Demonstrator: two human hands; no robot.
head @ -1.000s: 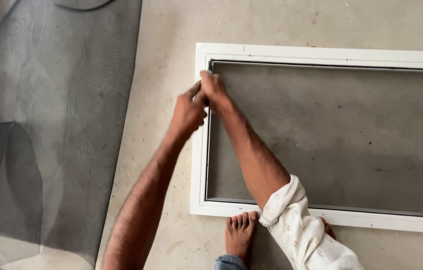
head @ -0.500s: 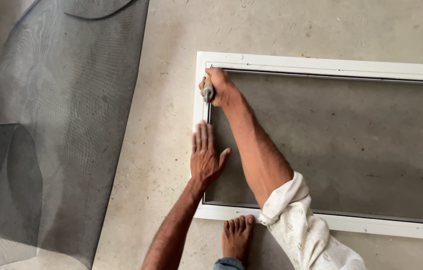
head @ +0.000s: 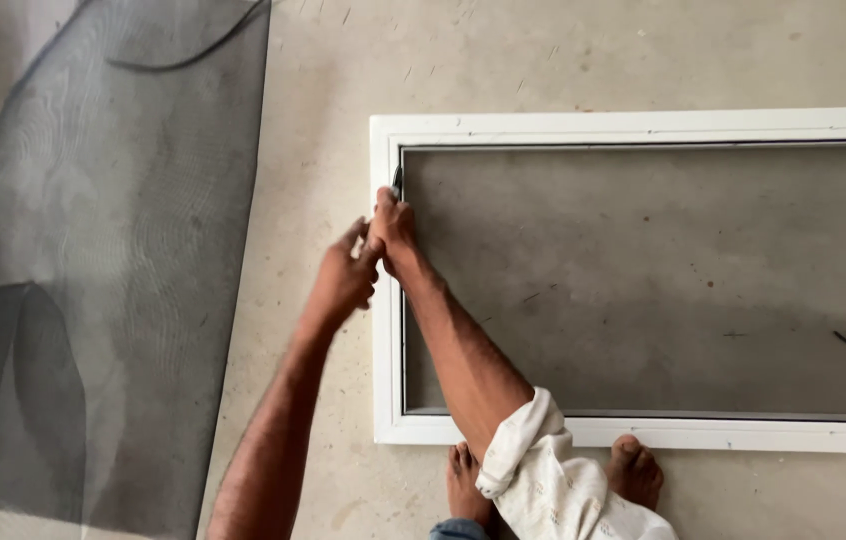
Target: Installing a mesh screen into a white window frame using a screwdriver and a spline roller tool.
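A white frame (head: 633, 126) with stretched mesh lies flat on the concrete floor (head: 323, 120). The right hand (head: 395, 228) is clenched around a small dark tool (head: 396, 184), pressing it at the frame's left rail near the upper corner. The left hand (head: 345, 278) sits just beside it, fingers loosely curled, touching the right hand. A loose mesh sheet (head: 103, 250) lies well apart. 2 bare feet (head: 465, 485) rest at the frame's near edge.
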